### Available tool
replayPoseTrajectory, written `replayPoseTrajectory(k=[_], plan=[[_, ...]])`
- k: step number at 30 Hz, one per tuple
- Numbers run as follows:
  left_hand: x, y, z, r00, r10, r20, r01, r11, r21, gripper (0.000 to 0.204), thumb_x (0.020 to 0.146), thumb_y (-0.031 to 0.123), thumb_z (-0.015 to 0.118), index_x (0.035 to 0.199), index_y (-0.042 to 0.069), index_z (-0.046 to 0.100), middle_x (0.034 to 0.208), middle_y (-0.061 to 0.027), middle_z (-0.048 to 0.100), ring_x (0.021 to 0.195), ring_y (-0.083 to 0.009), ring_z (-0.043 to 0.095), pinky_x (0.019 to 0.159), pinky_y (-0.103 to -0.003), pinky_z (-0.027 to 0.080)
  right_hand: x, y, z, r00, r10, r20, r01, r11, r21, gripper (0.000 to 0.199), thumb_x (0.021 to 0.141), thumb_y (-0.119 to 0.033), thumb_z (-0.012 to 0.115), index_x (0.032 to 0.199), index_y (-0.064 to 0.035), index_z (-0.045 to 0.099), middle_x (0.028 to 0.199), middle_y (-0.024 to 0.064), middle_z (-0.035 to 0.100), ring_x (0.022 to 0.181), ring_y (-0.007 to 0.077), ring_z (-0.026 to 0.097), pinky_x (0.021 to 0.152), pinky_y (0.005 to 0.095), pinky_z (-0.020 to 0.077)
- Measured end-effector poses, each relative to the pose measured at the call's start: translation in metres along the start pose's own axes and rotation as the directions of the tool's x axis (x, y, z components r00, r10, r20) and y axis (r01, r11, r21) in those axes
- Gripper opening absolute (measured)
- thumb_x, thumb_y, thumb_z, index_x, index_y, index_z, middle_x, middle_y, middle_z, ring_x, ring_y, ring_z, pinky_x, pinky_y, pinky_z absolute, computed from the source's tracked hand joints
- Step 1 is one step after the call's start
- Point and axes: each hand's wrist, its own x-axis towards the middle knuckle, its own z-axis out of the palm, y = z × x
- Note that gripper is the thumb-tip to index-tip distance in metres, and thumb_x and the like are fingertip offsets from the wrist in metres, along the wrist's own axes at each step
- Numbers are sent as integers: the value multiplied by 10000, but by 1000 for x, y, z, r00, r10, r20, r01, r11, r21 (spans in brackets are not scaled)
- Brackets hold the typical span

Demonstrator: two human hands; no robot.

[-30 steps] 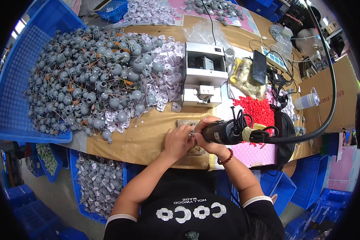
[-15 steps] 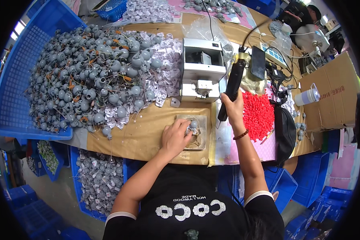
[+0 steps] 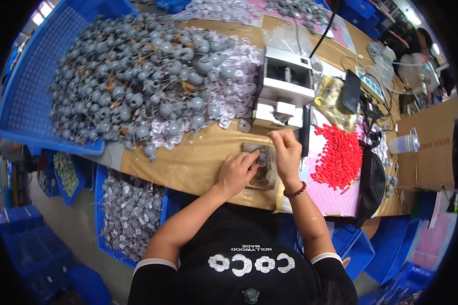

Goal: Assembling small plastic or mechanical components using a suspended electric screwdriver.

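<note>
Pressing a small gray part (image 3: 261,158) down with the left hand (image 3: 237,172), fingers bent and close together over it, on a square fixture (image 3: 269,176) just below the middle of the frame. Pinching narrow with the right hand (image 3: 287,153), fingertips raised near the fixture's upper right corner; cannot tell of anything gripped between them. Hemmed in from above by a white-and-black machine (image 3: 285,91), with only a narrow strip between its lower edge and the fixture. Crowded on the right by a black rod-shaped tool (image 3: 305,133) just beside the right hand, then by red pieces (image 3: 338,157) heaped on a pink sheet (image 3: 336,202), and out to a black pouch (image 3: 372,183) at that sheet's right side. More room to the left, over a brown stretch of tabletop (image 3: 193,158), up to gray round parts (image 3: 137,81) spilling from a blue crate (image 3: 23,109) in the upper left. Bounded below by the tabletop's near edge, curving just beneath the fixture, past both forearms, toward a bin (image 3: 165,206) of parts at lower left.
</note>
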Motion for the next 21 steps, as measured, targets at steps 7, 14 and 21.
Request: replayPoseTrajectory(k=[7,14,21], plan=[[-120,-53,-116,963,-236,-132,246,968,57,378,893,119,775,1251,60,669,1052,-143,692,858,-320,654,769,-429,539,4,7,-29,944,122,306,-117,992,-37,171,1022,-118,693,1045,44,742,969,41,716,853,101,625,761,258,505],[-411,-102,-248,584,-748,-315,794,447,411,380,901,197,765,1240,65,658,1129,-202,697,949,-401,688,830,-469,555,-1,61,-137,948,245,201,-184,942,-281,213,1061,-140,644,1135,37,737,977,51,742,905,125,675,821,279,542],[-480,-129,-301,344,-898,-273,849,174,498,354,948,290,699,1177,21,707,1152,-241,730,1068,-430,700,905,-502,554,0,106,-234,982,18,190,136,629,-766,225,1050,-123,631,1212,15,705,1130,155,706,1026,288,676,877,374,542]])
